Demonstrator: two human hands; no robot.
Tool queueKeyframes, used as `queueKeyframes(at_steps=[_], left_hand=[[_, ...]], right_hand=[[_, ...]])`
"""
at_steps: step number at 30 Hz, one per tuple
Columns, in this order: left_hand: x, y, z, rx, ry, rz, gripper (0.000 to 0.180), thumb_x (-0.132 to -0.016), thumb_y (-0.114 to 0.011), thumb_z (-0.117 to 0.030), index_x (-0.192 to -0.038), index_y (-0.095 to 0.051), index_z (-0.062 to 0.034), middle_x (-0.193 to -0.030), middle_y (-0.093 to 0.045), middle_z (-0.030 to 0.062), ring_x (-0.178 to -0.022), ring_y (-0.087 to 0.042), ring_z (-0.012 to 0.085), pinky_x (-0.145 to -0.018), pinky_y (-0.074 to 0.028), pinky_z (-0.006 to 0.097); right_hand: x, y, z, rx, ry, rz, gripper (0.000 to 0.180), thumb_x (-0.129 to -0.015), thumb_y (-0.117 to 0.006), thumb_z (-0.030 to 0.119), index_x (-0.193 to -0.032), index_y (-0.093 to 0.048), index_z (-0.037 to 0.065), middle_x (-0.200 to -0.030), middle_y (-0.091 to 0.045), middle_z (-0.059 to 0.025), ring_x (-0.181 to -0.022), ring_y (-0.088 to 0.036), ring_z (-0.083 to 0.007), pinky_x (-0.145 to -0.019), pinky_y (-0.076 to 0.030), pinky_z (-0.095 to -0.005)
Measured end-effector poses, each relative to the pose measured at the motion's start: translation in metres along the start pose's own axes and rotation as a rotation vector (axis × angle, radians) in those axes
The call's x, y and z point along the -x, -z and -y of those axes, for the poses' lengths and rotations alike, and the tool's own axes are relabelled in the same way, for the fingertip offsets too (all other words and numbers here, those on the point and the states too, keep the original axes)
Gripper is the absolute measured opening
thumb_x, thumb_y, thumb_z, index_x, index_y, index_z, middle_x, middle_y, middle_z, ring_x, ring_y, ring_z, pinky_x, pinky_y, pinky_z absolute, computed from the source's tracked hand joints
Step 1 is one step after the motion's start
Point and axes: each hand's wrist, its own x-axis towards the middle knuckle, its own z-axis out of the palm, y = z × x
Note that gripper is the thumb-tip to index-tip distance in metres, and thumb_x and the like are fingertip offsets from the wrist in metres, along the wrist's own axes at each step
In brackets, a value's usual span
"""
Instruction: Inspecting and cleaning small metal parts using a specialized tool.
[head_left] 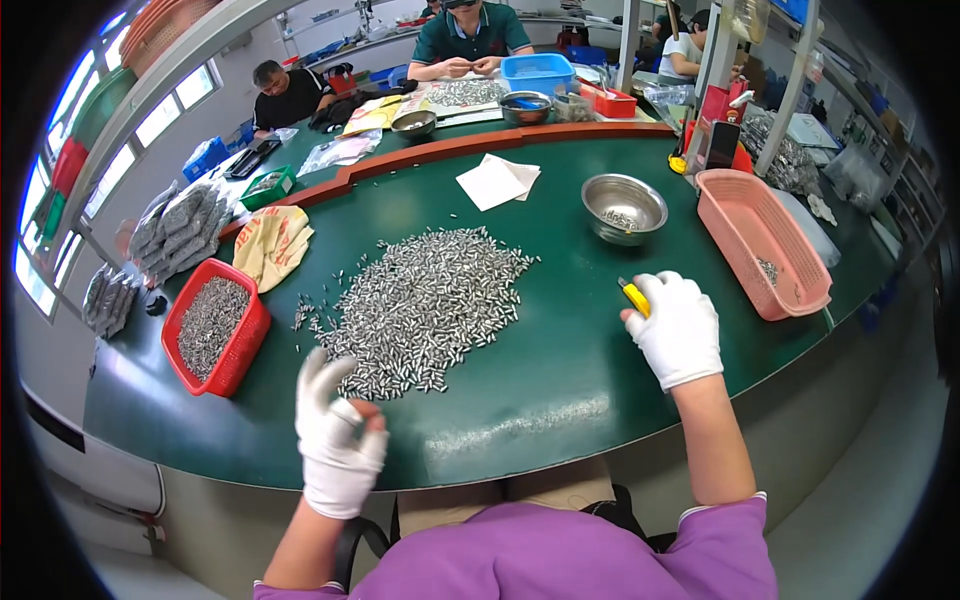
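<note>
A large pile of small silvery metal pins [425,305] is spread over the middle of the green table. My left hand [338,440], in a white glove with bare fingertips, is at the pile's near left edge. Its thumb and forefinger come together while other fingers stretch out; whatever may lie between the tips is too small to make out. On the right, my gloved right hand [675,330] is closed around a small yellow tool [635,297], possibly a utility knife. The palm hides most of that tool. Beyond this hand stands a steel bowl [624,232] with some pins inside.
A red basket [258,335] full of pins stands left, beside a yellowish cloth [272,248] and stacked grey bags [180,228]. Right lies a pink basket [730,215] holding few pins. White paper [492,183] lies behind the pile. A wooden ledge [400,160] separates co-workers' tables.
</note>
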Motion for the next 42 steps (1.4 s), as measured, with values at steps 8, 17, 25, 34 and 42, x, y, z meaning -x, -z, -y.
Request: queueKeyframes(at_steps=[8, 17, 25, 34, 42], left_hand=[[0.015, -0.046, -0.039, 0.041, 0.025, 0.287, 0.020, -0.066, -0.068, 0.000, -0.080, -0.056, -0.0069, -0.133, -0.050, 0.0195, -0.130, -0.036, 0.0510, -0.104, -0.035, 0.055], [0.022, -0.042, -0.034, 0.024, 0.096, 0.334, 0.018, -0.073, -0.068, -0.004, -0.087, -0.058, -0.0073, -0.136, -0.049, 0.0192, -0.132, -0.035, 0.0518, -0.104, -0.036, 0.053], [0.023, -0.042, -0.032, 0.054, 0.102, 0.291, 0.019, -0.067, -0.073, -0.001, -0.078, -0.059, -0.0049, -0.132, -0.053, 0.0178, -0.128, -0.040, 0.0504, -0.101, -0.039, 0.051], [0.024, -0.039, -0.032, 0.147, 0.234, 0.315, 0.020, -0.064, -0.074, 0.003, -0.072, -0.057, -0.0038, -0.136, -0.052, 0.0168, -0.136, -0.035, 0.0461, -0.105, -0.038, 0.048], [0.022, -0.038, -0.030, 0.133, 0.201, 0.324, 0.022, -0.064, -0.074, 0.004, -0.069, -0.053, -0.0038, -0.134, -0.054, 0.0176, -0.136, -0.033, 0.0493, -0.104, -0.039, 0.048]], right_hand=[[0.030, -0.041, -0.030, -0.061, -0.184, -0.099, 0.018, -0.081, -0.069, 0.018, -0.095, -0.064, 0.008, -0.097, -0.062, -0.0125, -0.089, -0.061, -0.0319, -0.080, -0.051, -0.0417], [0.121, 0.018, 0.046, -1.114, -0.089, 0.487, 0.057, -0.092, -0.063, 0.030, -0.137, -0.046, 0.000, -0.122, -0.062, -0.0207, -0.108, -0.063, -0.0333, -0.092, -0.048, -0.0348], [0.142, 0.006, 0.086, -0.805, 0.315, 0.463, 0.066, -0.086, -0.060, 0.013, -0.147, -0.038, 0.020, -0.070, -0.062, -0.0085, -0.056, -0.061, -0.0269, -0.052, -0.051, -0.0398], [0.138, 0.012, 0.105, -0.614, 0.381, 0.458, 0.069, -0.080, -0.063, 0.017, -0.146, -0.042, 0.017, -0.060, -0.054, -0.0048, -0.048, -0.057, -0.0220, -0.044, -0.049, -0.0370], [0.138, 0.010, 0.105, -0.646, 0.389, 0.479, 0.069, -0.079, -0.063, 0.017, -0.145, -0.043, 0.016, -0.059, -0.054, -0.0042, -0.047, -0.056, -0.0213, -0.042, -0.048, -0.0369]])
